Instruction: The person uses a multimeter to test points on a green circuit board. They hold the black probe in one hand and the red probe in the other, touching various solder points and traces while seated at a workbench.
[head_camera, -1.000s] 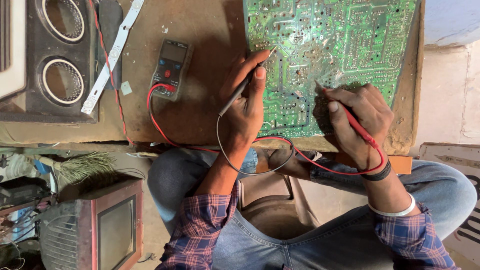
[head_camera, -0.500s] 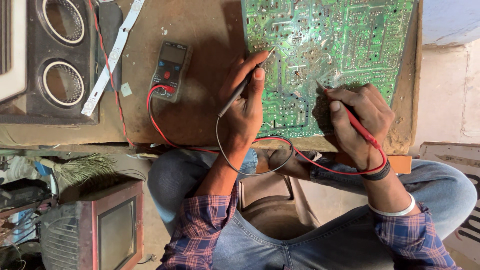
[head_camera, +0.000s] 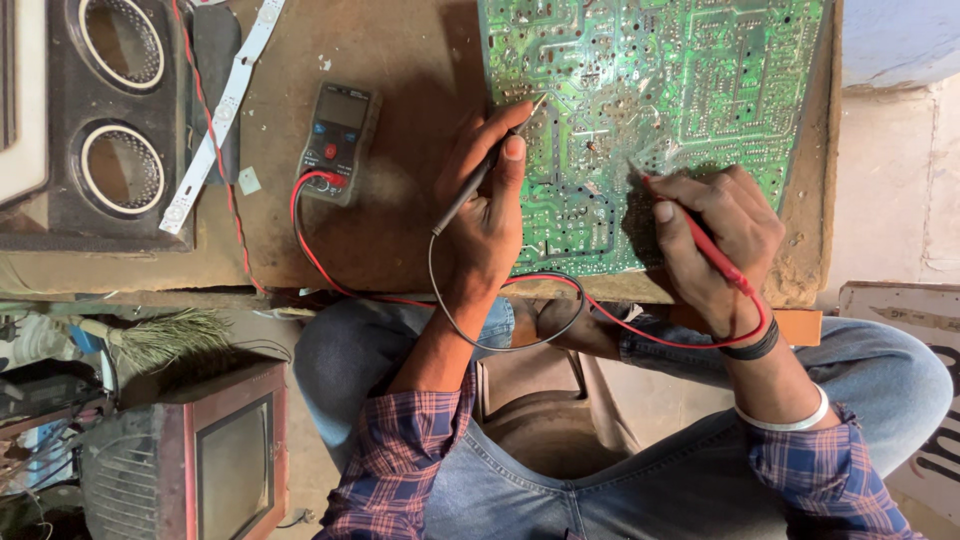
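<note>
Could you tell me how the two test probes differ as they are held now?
The black probe sits in the left hand; the red probe sits in the right hand. The black one leans up to the right, the red one up to the left. Both tips touch the green circuit board.

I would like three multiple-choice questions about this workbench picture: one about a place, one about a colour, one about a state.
1. Where does the multimeter lie?
A. left of the green circuit board
B. on the board
C. on the small television

2. What colour is the probe in the right hand?
A. yellow
B. red
C. blue

3. How is the black probe in the left hand placed?
A. lying loose on the bench
B. hanging off the edge
C. tip on the board

Answers: 1 A, it rests on bare wood beside the board; 2 B, its shaft and lead are red; 3 C, its tip meets the board.
</note>
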